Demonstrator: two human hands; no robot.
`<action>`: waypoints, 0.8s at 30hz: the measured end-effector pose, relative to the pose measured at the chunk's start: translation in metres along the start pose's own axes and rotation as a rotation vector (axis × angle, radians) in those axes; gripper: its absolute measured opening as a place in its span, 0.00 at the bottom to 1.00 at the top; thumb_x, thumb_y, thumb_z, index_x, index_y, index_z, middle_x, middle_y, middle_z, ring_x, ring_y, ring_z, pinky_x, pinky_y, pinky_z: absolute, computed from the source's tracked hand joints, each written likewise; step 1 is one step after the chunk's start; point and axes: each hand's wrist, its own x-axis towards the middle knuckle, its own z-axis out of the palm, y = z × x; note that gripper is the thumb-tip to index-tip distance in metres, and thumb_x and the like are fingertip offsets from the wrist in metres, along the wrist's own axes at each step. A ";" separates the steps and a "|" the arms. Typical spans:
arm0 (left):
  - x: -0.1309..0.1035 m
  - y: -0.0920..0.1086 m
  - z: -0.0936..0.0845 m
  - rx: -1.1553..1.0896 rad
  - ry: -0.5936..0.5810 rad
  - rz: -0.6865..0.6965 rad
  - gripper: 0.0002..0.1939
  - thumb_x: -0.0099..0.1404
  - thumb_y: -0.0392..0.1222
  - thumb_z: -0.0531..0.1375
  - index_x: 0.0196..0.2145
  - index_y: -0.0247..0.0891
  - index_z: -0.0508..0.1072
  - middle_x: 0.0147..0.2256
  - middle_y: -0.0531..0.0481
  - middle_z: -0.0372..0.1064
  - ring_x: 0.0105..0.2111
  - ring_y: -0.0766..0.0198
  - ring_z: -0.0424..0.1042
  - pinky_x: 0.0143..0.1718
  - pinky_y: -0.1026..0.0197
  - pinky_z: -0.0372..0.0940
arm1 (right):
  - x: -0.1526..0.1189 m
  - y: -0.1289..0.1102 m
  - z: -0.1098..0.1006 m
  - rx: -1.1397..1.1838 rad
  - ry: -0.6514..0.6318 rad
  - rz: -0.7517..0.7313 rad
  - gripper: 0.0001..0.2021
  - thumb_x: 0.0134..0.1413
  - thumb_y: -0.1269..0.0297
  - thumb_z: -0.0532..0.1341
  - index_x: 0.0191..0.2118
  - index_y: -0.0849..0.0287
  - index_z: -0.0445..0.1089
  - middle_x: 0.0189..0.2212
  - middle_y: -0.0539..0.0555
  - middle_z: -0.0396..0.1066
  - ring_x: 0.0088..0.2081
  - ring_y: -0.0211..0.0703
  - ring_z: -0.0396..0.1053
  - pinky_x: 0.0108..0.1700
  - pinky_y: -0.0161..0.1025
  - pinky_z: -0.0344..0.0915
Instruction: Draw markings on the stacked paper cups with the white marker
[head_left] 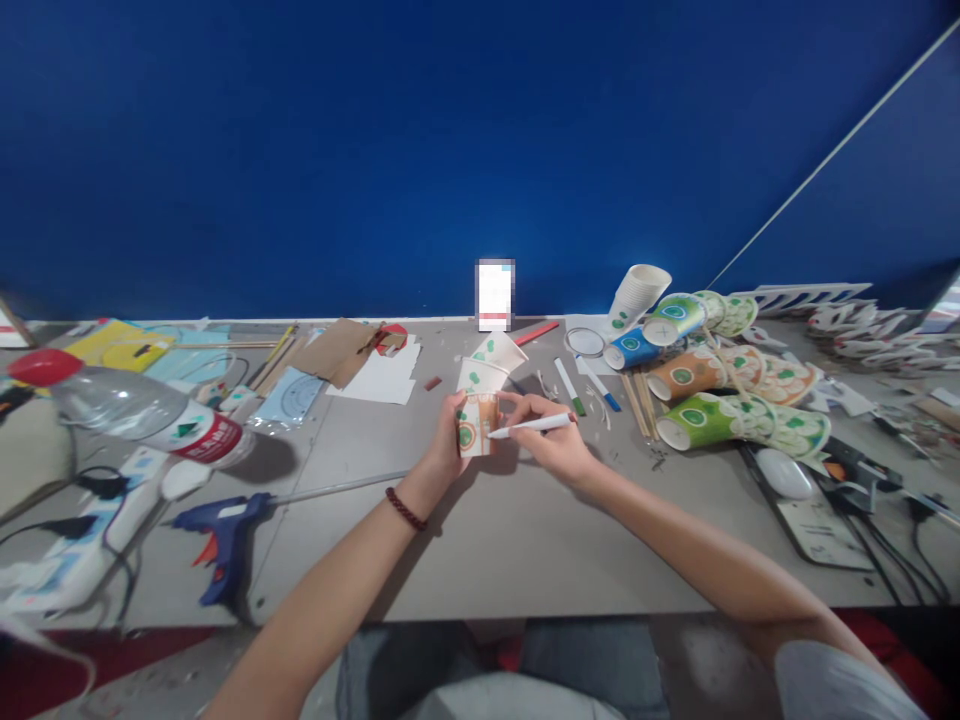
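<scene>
My left hand (447, 437) is wrapped round the left side of a paper cup assembly (474, 425), its lower cup patterned in green and orange-brown. More white cups with green leaf marks (487, 365) are joined above it and tilt to the right. In my right hand (553, 440) is a white marker (536, 425) with a red end, its tip pointing left at the cup's side. Some fingers of my right hand are near the cup's right edge; whether they touch it I cannot tell.
On the left are a plastic bottle (161, 410), a blue glue gun (229, 540) and a power strip (97, 535). Painted cup assemblies (697, 375), a white cup stack (637, 295), green (570, 387) and blue (600, 385) markers and wooden sticks (640, 405) lie right.
</scene>
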 end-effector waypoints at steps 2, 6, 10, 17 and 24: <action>0.000 0.000 0.000 -0.017 -0.012 0.019 0.15 0.58 0.50 0.59 0.34 0.35 0.75 0.29 0.46 0.77 0.27 0.59 0.75 0.32 0.60 0.69 | 0.000 0.000 0.000 -0.007 0.019 -0.011 0.04 0.49 0.69 0.63 0.28 0.53 0.70 0.31 0.52 0.78 0.56 0.57 0.73 0.53 0.51 0.70; 0.000 0.000 -0.001 -0.026 -0.018 0.000 0.15 0.58 0.50 0.60 0.35 0.35 0.75 0.29 0.46 0.77 0.26 0.60 0.75 0.31 0.60 0.69 | 0.000 0.000 -0.001 -0.012 0.035 -0.008 0.03 0.50 0.69 0.63 0.30 0.53 0.70 0.33 0.52 0.78 0.55 0.56 0.74 0.52 0.50 0.71; 0.000 0.000 -0.003 -0.001 -0.019 0.014 0.15 0.59 0.52 0.60 0.34 0.36 0.75 0.27 0.47 0.76 0.27 0.59 0.75 0.30 0.60 0.69 | -0.001 0.001 0.000 0.009 -0.009 -0.006 0.05 0.48 0.70 0.63 0.26 0.53 0.70 0.30 0.53 0.77 0.59 0.57 0.70 0.54 0.50 0.69; -0.001 0.001 -0.001 -0.027 -0.013 0.016 0.15 0.57 0.49 0.61 0.36 0.34 0.75 0.30 0.46 0.77 0.26 0.60 0.75 0.30 0.61 0.68 | 0.001 -0.002 0.001 -0.015 0.047 -0.015 0.02 0.50 0.68 0.63 0.29 0.54 0.69 0.32 0.53 0.78 0.54 0.57 0.74 0.50 0.48 0.71; -0.001 0.001 0.000 -0.008 -0.013 0.002 0.16 0.56 0.51 0.61 0.34 0.34 0.75 0.27 0.46 0.76 0.26 0.58 0.75 0.31 0.60 0.68 | 0.000 -0.002 0.001 0.017 0.011 0.009 0.04 0.48 0.70 0.62 0.26 0.54 0.70 0.29 0.52 0.76 0.57 0.59 0.72 0.53 0.50 0.70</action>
